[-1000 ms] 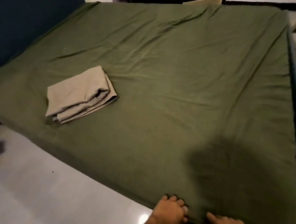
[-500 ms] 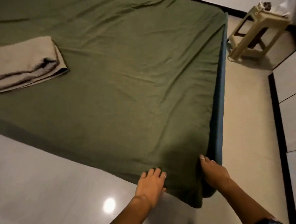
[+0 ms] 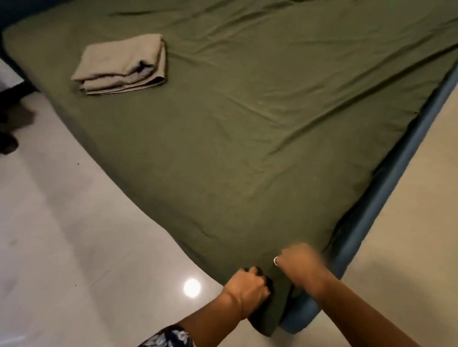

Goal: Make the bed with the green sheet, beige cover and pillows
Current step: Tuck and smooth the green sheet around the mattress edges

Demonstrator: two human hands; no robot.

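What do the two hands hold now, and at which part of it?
The left hand grips the green sheet at its near corner, where it hangs off the mattress. The right hand is blurred; its hold cannot be told.

Wrinkled green sheet (image 3: 252, 121) covers the mattress; folded beige cover (image 3: 122, 65) lies on it.
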